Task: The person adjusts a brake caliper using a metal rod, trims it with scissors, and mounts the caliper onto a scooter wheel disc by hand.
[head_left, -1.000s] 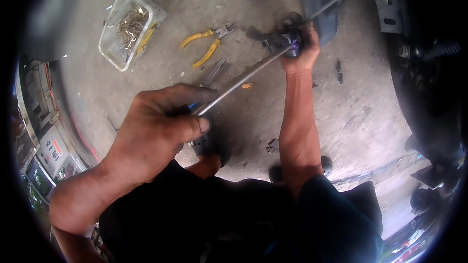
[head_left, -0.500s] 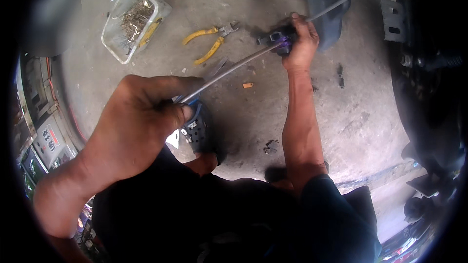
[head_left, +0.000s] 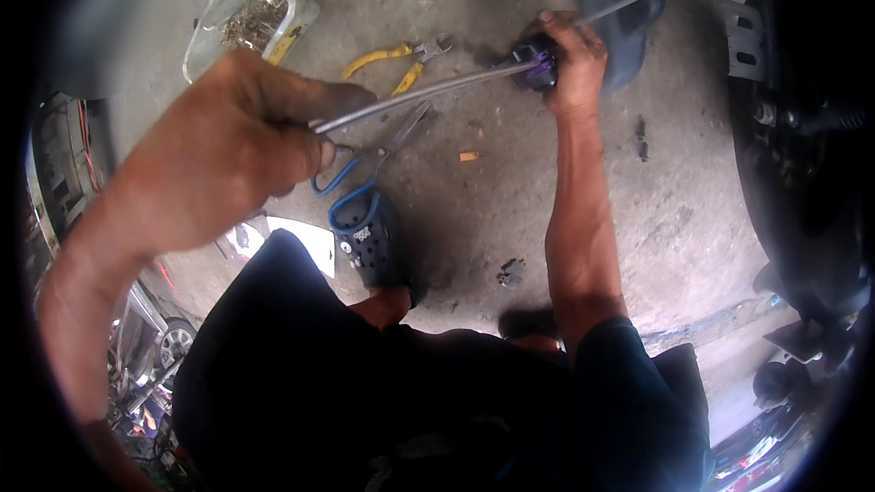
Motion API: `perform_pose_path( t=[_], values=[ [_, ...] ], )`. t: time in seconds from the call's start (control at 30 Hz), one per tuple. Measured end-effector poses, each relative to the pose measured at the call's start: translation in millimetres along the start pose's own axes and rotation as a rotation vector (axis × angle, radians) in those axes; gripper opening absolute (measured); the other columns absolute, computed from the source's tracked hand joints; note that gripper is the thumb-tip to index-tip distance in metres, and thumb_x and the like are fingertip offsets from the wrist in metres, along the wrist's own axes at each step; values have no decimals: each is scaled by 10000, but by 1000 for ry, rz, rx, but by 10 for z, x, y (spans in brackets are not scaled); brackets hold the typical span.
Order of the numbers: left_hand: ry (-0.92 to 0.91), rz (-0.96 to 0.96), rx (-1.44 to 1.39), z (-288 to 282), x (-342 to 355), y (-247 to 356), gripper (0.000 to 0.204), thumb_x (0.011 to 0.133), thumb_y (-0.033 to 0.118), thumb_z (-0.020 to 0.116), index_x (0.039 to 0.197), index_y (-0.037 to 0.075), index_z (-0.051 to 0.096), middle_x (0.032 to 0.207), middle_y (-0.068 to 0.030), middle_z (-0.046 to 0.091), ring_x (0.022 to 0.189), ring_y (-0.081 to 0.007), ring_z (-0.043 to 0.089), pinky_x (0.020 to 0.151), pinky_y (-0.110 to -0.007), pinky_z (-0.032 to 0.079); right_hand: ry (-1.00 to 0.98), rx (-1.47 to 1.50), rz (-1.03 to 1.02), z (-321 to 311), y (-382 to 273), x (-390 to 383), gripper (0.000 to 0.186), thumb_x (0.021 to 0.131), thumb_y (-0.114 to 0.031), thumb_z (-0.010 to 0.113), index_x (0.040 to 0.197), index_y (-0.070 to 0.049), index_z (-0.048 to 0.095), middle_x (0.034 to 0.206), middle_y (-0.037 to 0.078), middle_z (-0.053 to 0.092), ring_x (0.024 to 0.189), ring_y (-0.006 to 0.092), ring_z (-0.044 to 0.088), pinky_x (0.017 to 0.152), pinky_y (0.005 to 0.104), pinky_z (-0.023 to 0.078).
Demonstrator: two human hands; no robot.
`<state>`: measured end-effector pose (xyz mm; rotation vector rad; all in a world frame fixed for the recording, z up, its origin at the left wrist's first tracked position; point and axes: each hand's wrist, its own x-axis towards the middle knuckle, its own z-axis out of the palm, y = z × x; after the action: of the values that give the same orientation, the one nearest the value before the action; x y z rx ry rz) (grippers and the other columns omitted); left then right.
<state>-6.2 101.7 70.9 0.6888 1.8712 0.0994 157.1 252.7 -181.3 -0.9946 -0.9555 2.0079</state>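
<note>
A long, thin grey cable or rod (head_left: 428, 91) slants across the view, bending near the dark machinery at upper right. Its near end is pinched between thumb and forefinger of my left hand (head_left: 214, 150). Farther along, my right hand (head_left: 579, 59) grips a small black-and-purple device (head_left: 538, 66) that sits around or against the grey length; its exact kind is unclear. Below the left part of the cable, blue-handled scissors (head_left: 378, 169) lie with blades apart. Yellow-handled cutting pliers (head_left: 374, 59) rest on the floor beyond the cable, one handle partly behind it.
A whitish plastic tub (head_left: 301, 14) with small metal bits stands at upper left, partly behind my left hand. A dark grey case-like object (head_left: 620, 18) lies past my right hand. Dark machinery (head_left: 802, 128) lines the right side. My shoe (head_left: 365, 251) is beside the scissors.
My left hand has moved left and slightly up with the cable's end, uncovering the scissors. My right hand and the black-and-purple device have shifted slightly right and up.
</note>
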Motion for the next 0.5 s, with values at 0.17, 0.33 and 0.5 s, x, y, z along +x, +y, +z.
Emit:
perform_pose_path(
  t=[0.17,0.33,0.5],
  values=[
    [-18,21,-52,69,84,-199,397,819,-23,580,1215,-35,608,517,37,490,410,-20,367,390,-208,293,121,152,21,-64,117,-39,172,796,-78,661,894,54,609,732,144,645,617,221,637,610,319,525],
    [-41,180,-152,464,34,-277,343,869,17,537,1198,-47,614,595,-58,554,485,-81,449,470,-266,398,-4,632,182,-244,171,-166,318,837,-322,566,964,-34,605,897,183,667,806,354,656,758,488,543],
    [25,138,-176,471,6,-213,315,853,-24,543,1155,-71,621,649,-84,560,592,-92,493,569,-286,438,-47,632,118,-236,260,-58,271,865,-290,539,928,-32,589,823,171,652,742,325,644,703,448,542]
  ],
)
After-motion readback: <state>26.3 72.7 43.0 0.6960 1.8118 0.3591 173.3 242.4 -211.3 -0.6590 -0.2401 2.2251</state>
